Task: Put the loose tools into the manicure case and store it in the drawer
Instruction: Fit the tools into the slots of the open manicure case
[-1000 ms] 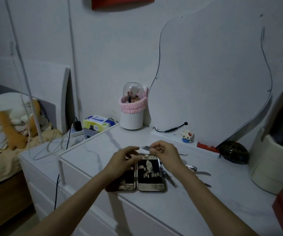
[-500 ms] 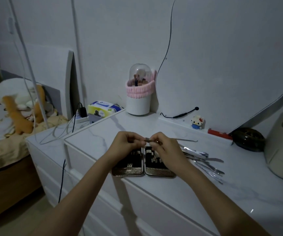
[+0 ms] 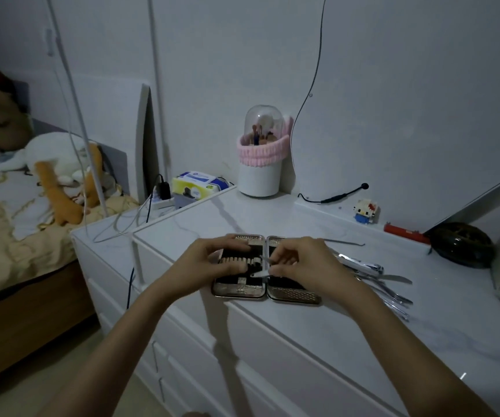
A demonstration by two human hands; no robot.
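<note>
The manicure case [image 3: 295,294] lies open and flat near the front edge of the white dresser top [image 3: 363,335], black inside with gold rims. My left hand [image 3: 212,263] rests on its left half, fingers pressing the elastic loops. My right hand [image 3: 303,263] hovers over the right half and pinches a small metal tool [image 3: 260,273] whose tip points at the case's hinge. Several loose metal tools [image 3: 375,278] lie on the top just right of the case, and a thin pick [image 3: 343,242] lies behind them.
A white brush holder [image 3: 259,176] with a pink band stands at the back. A toy figure [image 3: 364,210], a red lighter [image 3: 405,231] and a dark round object [image 3: 460,248] line the wall. Drawer fronts [image 3: 242,356] sit below. A bed is at left.
Both hands came down from above the case onto it. The small tool, held between both hands before, is now in the right hand alone; the left hand presses the case's left half.
</note>
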